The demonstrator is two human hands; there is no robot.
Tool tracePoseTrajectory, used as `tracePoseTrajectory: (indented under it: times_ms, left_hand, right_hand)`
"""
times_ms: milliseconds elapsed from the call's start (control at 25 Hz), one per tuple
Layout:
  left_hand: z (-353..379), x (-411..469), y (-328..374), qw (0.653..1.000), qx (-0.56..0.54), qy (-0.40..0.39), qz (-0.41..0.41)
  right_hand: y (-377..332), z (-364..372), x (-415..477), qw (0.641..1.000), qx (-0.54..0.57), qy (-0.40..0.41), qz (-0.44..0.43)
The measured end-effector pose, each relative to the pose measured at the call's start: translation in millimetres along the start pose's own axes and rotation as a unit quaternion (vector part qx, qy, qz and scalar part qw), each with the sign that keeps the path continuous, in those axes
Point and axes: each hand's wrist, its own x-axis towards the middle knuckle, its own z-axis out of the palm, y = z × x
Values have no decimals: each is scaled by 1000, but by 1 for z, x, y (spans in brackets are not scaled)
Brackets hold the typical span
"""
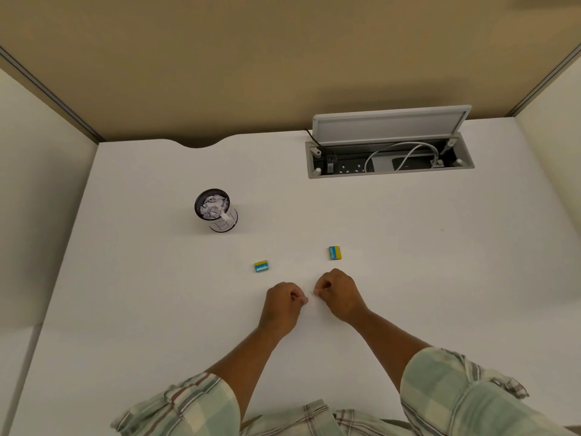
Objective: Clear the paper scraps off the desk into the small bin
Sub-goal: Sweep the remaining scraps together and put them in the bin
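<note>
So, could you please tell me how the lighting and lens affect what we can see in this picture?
Head view: warm, dim, even light; a soft shadow beside the black mesh bin; wide-angle bending curves the white desk edges; tiny scraps at the left hand and right hand nearly vanish against the desk.

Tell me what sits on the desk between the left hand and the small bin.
In the head view, one small blue-and-yellow box lies roughly between the left hand and the small bin; otherwise that stretch of desk is bare.
</note>
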Motion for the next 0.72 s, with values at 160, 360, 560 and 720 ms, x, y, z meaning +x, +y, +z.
tracePoseTrajectory:
  times_ms: [160,360,560,720]
  left_hand:
    - [-34,3,-15,993,-84,79,-34]
    - [-93,20,-20,970,-143,194,-10]
    - [-156,50,-19,953,-127,275,23]
    - [-197,78,-19,946,-97,308,27]
  right_hand:
    - [-14,-8,1,979,197,27,52]
    - [-64,-15,19,945,318,29,63]
    - [-149,-12,57,951,307,26,-7]
    - [-212,-1,90,960,267,29,-73]
